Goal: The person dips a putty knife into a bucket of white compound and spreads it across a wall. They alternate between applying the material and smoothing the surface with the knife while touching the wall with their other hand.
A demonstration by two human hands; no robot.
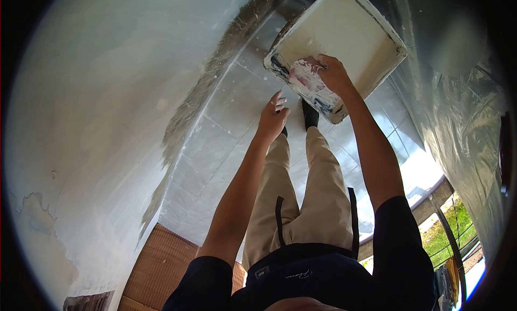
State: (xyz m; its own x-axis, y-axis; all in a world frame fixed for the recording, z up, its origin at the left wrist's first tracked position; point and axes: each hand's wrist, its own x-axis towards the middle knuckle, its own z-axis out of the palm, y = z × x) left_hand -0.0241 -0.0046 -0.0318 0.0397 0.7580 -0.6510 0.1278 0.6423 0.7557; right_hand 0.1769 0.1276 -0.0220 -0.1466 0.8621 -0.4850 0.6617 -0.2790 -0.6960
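While the head view is flipped so the floor sits at the top, layout is still readable: person stands on pale floor tiles (pixel 237 95) beside a white plastered wall (pixel 107 95).

Right hand (pixel 331 74) is curled over the near rim of a paint tray (pixel 355 25), fingers over the edge and thumb under, clamped on the rim. Tray is smeared white, near edge streaked with dark and pinkish marks. It looks lifted clear of the floor, tilted a bit; probably gripped at the rim because that's the only dry handhold. Cannot tell whether its far end rests on anything.

Left hand (pixel 273 117) hangs free just beside the tray, not touching it, fingers loosely extended and slightly parted, tips white with paint. Holds nothing; likely kept off the trousers (pixel 318 203) because of the wet fingers.

Dark shoes (pixel 309 116) are visible just past the tray edge. Plastic sheeting (pixel 463 122) covers the right side, presumably masking against splatter. Wall base shows rough, scraped plaster (pixel 183 128). A woven brown mat (pixel 161 262) lies at bottom left.
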